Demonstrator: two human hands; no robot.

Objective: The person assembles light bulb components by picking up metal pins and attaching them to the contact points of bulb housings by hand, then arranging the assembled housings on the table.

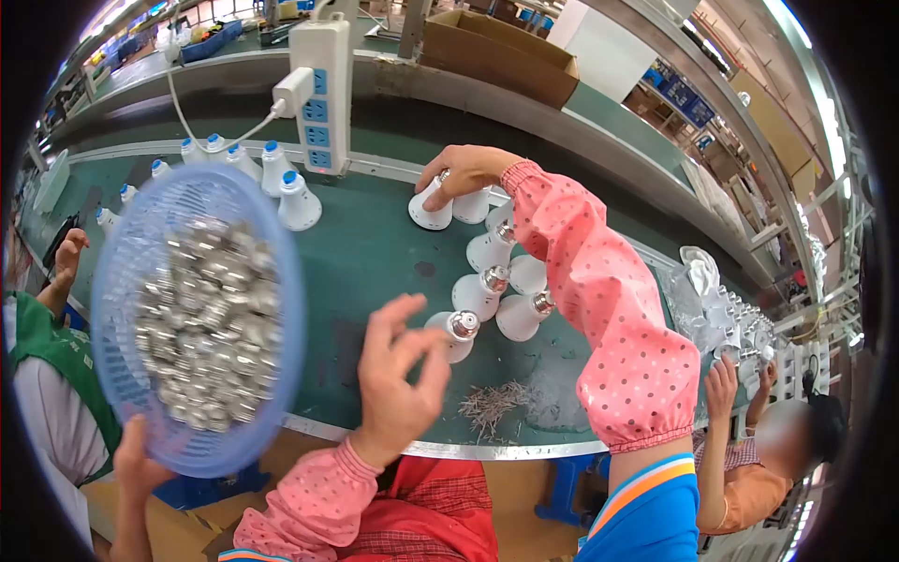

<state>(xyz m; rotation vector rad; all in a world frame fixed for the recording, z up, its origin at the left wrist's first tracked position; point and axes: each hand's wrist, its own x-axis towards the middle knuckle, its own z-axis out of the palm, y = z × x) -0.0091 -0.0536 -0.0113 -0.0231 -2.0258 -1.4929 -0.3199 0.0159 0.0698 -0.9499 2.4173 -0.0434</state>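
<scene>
The bare right hand (468,171) is clasping a white, cone-shaped, plastic-looking bulb (429,214) upright on the far middle of the smooth green tabletop (375,253), ideally steadying it without jostling neighbours, while the bare left hand (398,389) is hovering nearer, fingers apart.

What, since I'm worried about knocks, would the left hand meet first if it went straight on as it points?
Probably the white bulb in the right hand, beyond bare green tabletop; depth is unclear, so the left hand might pass above.
</scene>
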